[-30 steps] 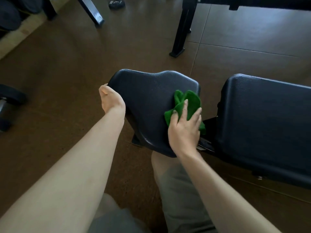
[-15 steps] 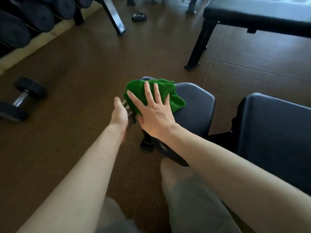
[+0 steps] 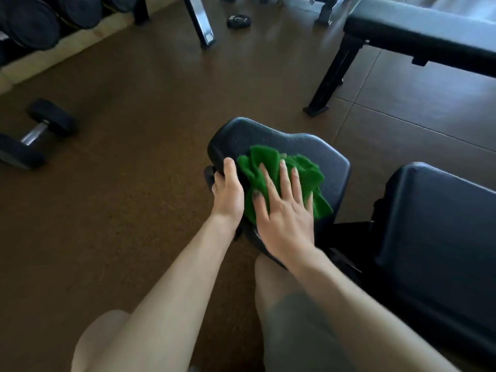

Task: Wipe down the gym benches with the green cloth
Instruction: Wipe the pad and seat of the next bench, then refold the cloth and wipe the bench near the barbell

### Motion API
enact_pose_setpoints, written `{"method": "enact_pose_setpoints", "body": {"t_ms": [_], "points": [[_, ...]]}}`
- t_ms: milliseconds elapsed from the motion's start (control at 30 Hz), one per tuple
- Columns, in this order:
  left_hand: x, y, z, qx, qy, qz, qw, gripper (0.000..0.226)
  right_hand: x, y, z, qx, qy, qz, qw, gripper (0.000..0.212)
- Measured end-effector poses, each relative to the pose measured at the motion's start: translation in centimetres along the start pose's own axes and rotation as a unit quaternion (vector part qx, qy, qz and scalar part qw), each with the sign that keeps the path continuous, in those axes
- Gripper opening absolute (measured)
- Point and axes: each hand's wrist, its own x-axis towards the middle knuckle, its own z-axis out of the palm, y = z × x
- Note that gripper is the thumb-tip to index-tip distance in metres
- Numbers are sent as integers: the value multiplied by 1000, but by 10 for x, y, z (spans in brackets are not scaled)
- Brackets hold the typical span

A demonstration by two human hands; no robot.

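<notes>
A crumpled green cloth (image 3: 284, 181) lies on the small black seat pad (image 3: 273, 139) of the gym bench in front of me. My right hand (image 3: 284, 210) presses flat on the cloth with straight, spread fingers. My left hand (image 3: 228, 189) grips the pad's left edge, thumb on top and fingers curled underneath. The bench's larger back pad (image 3: 440, 224) sits to the right, separated from the seat by a gap.
A second black bench (image 3: 418, 30) stands at the upper right on a black leg (image 3: 330, 79). A dumbbell (image 3: 35, 132) lies on the brown floor at left, below a rack of weights (image 3: 32, 22). A small plate (image 3: 239, 21) lies farther back. My knees are below.
My right hand has slid the cloth from the pad's left front edge back toward its middle. My left hand has closed on the pad's left edge.
</notes>
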Motion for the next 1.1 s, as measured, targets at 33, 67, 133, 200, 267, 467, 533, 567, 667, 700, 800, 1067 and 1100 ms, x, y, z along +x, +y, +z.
{"method": "enact_pose_setpoints", "body": {"t_ms": [33, 67, 133, 200, 267, 467, 533, 567, 667, 700, 800, 1067, 1100], "points": [[-4, 3, 4, 8, 11, 6, 1000, 94, -11, 3, 1, -12, -4, -10, 1000, 58], [-6, 4, 5, 13, 18, 12, 1000, 85, -13, 4, 2, -23, -7, -22, 999, 59], [-2, -1, 6, 11, 14, 14, 1000, 83, 3, 3, -2, -26, -7, -47, 999, 59], [1, -1, 5, 3, 9, 15, 1000, 93, 36, -3, -7, -12, 5, -64, 998, 57], [5, -3, 2, 6, 3, 8, 1000, 105, 75, -5, -13, 6, 18, -59, 998, 56], [-8, 1, -11, 61, -20, -42, 997, 96, 104, 12, -17, 36, 78, 20, 996, 54], [-27, 16, -10, 93, -16, -72, 993, 88, 74, 9, -15, 66, 90, 55, 992, 52], [-37, 24, -9, 108, -19, -88, 990, 84, 55, 6, -14, 86, 89, 71, 990, 50], [-74, 55, -7, 135, -17, -131, 982, 70, 17, -12, -35, 216, 43, 151, 964, 42], [-85, 67, -8, 144, -12, -140, 980, 72, 12, -21, -49, 278, 27, 212, 937, 41], [-117, 113, -10, 165, 2, -160, 973, 82, 10, -44, -108, 553, -93, 381, 735, 49], [-208, 287, -6, 202, -6, -136, 970, 57, -12, -110, -316, 802, -258, 334, 423, 49], [-218, 310, -4, 206, -13, -133, 969, 54, -12, -120, -340, 802, -255, 337, 422, 48]]}}
